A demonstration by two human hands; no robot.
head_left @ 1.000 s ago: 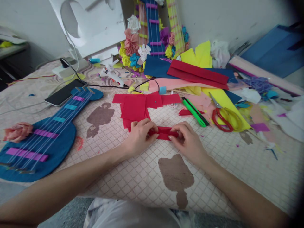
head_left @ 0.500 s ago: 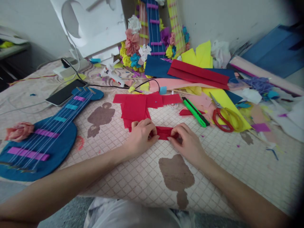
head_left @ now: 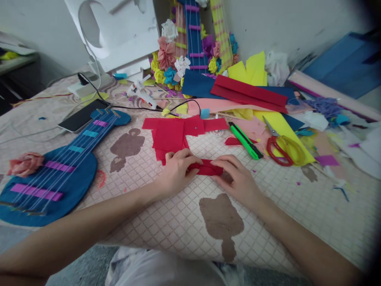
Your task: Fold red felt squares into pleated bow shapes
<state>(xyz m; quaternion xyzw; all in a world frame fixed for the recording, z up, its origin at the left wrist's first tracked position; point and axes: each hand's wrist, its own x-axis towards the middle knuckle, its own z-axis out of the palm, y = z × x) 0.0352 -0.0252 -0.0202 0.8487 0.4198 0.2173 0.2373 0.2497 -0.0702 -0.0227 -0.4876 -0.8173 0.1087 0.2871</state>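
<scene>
- Left hand (head_left: 177, 171) pinches red strip (head_left: 206, 169) (folding, apparently).
- Right hand (head_left: 240, 182) curls at its right end; pinch unclear.
- Neat creasing calls for even pressure.

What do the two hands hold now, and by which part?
A folded red paper strip: left hand at its left end, right hand at its right.

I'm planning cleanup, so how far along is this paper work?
The blue guitar looks done, with a rose and purple bars on it. In hand is a folded red strip: the left hand holds one end, the right hand is at the other. Apparently left: the flat red pieces just beyond; whether all get used, I can't tell.
</scene>
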